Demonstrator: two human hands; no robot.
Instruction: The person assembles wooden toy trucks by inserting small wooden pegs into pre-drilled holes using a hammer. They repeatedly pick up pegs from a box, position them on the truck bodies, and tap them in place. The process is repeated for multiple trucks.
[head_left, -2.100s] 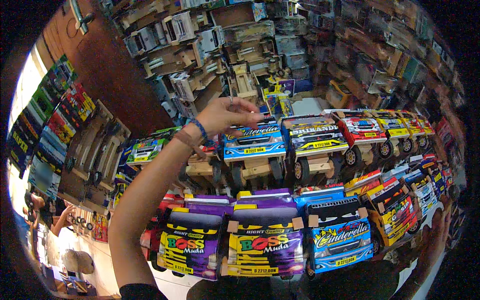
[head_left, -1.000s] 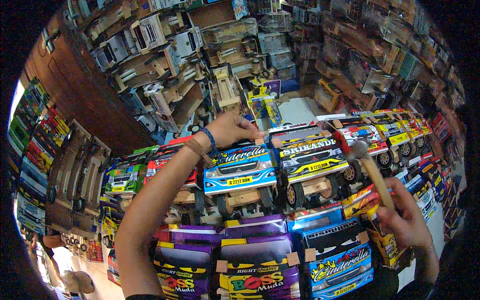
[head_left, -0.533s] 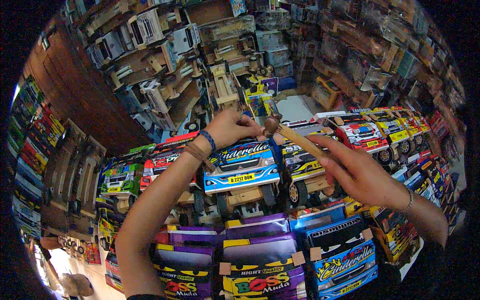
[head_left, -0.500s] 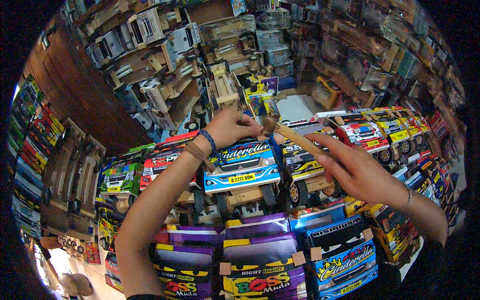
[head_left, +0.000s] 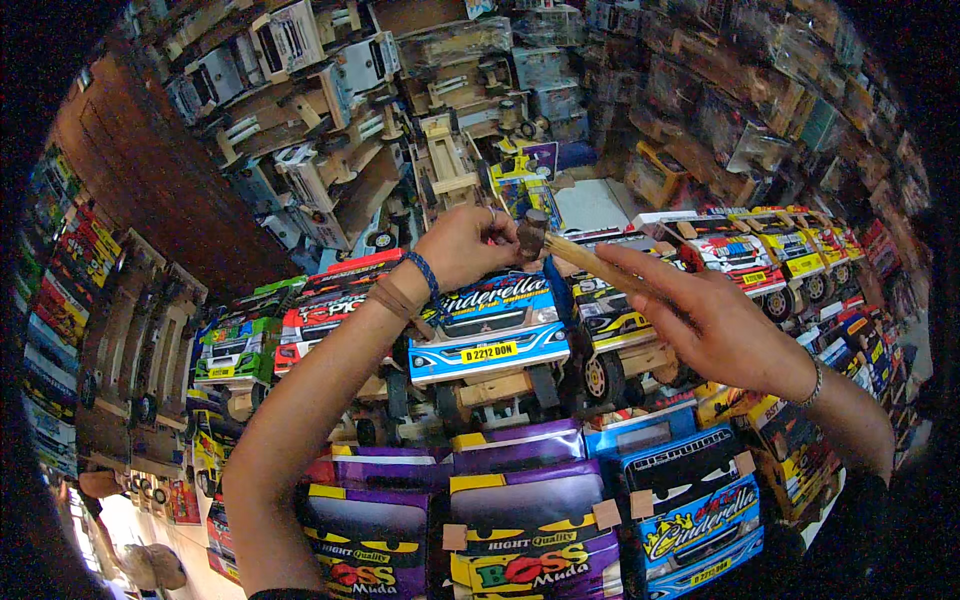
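Observation:
My right hand grips a hammer by its pale wooden handle. The dark metal hammer head is right beside the fingertips of my left hand, above the back of a blue toy truck. The left fingers are pinched together at the truck's top edge; whatever is between them is too small or hidden to make out. Black wheels and bare wooden parts show under this truck. My left forearm crosses in front of a red toy truck.
More toy trucks stand in a row, a green one at the left and a white-and-red one at the right. Nearer me are purple truck cabs and a blue cab. Unpainted wooden truck bodies and wrapped stacks fill the back.
The hammer head has risen slightly, staying close to my left fingertips. The left hand has shifted a little up and left, still pinched. The whole view has moved slightly.

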